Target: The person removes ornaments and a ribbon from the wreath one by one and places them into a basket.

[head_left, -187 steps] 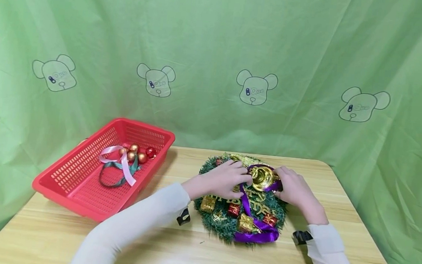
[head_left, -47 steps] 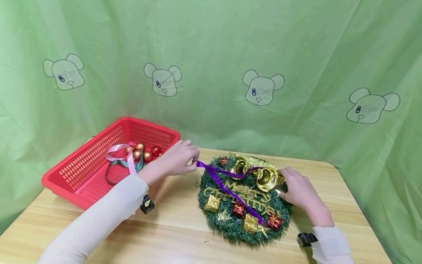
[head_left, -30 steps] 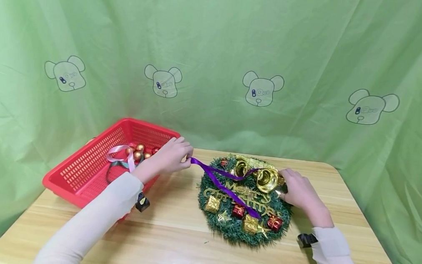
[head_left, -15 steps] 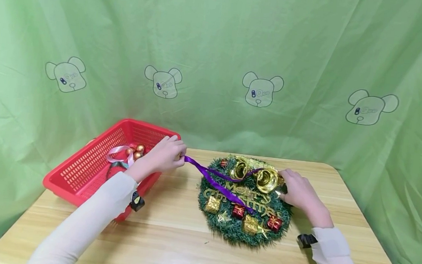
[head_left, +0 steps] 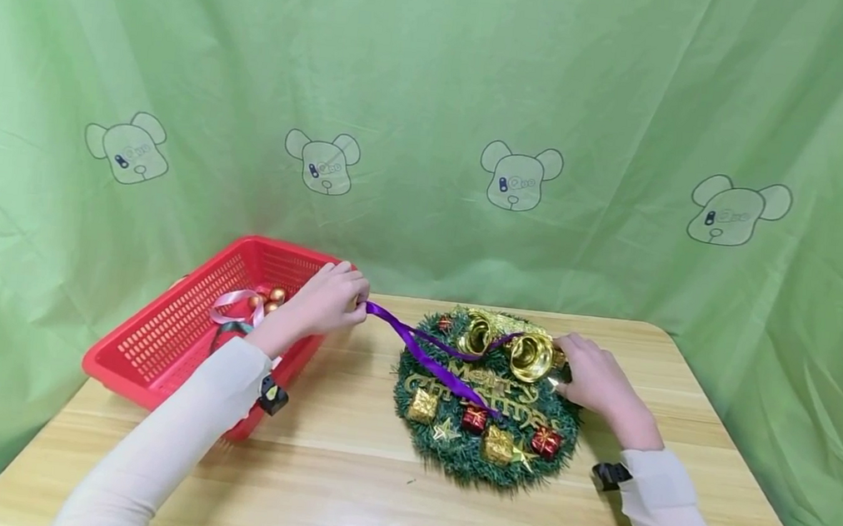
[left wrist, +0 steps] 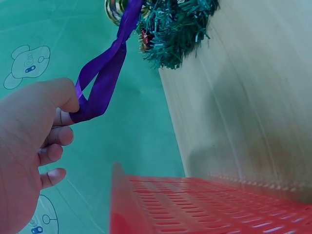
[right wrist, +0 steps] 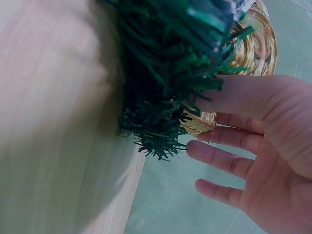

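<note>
My left hand [head_left: 330, 298] pinches a purple ribbon [head_left: 399, 328] between thumb and forefinger over the basket's right rim. The ribbon's looped end [left wrist: 100, 92] shows in the left wrist view, the other fingers loosely bent below. From there it runs right, through the gold bells [head_left: 531, 358], with a loose tail across the gold "Merry Christmas" lettering. The green tinsel wreath [head_left: 449, 458] lies flat on the table. My right hand [head_left: 599, 383] grips its upper right edge beside the bells. In the right wrist view that thumb goes into the tinsel [right wrist: 165, 97], and fingertips reach a gold ornament [right wrist: 200, 123].
A red plastic basket [head_left: 151, 340] stands at the left, partly behind my left arm. Gold baubles [head_left: 277, 294] and a pink ribbon [head_left: 230, 301] lie in it. The wooden table [head_left: 369, 517] ends at a green curtain [head_left: 424, 63] printed with bear heads.
My left hand has gone from the wreath to the basket's rim, drawing the purple ribbon leftward. The ribbon's tail has slid up the wreath. My right hand stays at the wreath's edge.
</note>
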Demonstrator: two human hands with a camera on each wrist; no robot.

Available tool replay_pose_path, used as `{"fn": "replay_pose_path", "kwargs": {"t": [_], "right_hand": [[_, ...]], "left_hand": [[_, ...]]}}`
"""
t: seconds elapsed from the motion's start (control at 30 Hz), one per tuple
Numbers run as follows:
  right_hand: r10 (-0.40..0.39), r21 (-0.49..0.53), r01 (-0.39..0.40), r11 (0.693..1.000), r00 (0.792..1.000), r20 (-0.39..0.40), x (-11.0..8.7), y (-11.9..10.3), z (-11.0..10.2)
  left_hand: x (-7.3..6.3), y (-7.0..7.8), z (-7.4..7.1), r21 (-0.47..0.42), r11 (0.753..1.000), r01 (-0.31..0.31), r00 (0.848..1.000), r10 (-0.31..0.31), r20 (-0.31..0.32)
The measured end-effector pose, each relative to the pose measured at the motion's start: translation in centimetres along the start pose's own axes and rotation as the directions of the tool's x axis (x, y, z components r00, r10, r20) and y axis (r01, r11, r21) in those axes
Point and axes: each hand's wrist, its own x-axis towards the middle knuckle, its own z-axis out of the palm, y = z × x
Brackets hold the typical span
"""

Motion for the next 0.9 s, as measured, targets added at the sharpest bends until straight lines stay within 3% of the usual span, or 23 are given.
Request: {"fn": "replay_pose_path", "kwargs": {"t": [0.27, 0.5, 0.9], "right_hand": [[-0.006, 0.001, 0.006, 1.0, 1.0, -0.002, 0.0, 0.0, 0.0], [-0.003, 0.005, 0.003, 1.0, 1.0, -0.003, 0.0, 0.0, 0.0], [-0.004, -0.001, 0.004, 1.0, 1.0, -0.006, -0.1, 0.0, 0.1]], "left_hand": [[0.1, -0.3, -0.7, -0.01, 1.0, -0.001, 0.998, 0.0, -0.07], [0.1, -0.3, -1.6, -0.018, 0.999, 0.037, 0.999, -0.038, -0.038], [-0.1, -0.8, -2.4, -0.046, 0.997, 0.058, 0.996, -0.061, -0.065]]}}
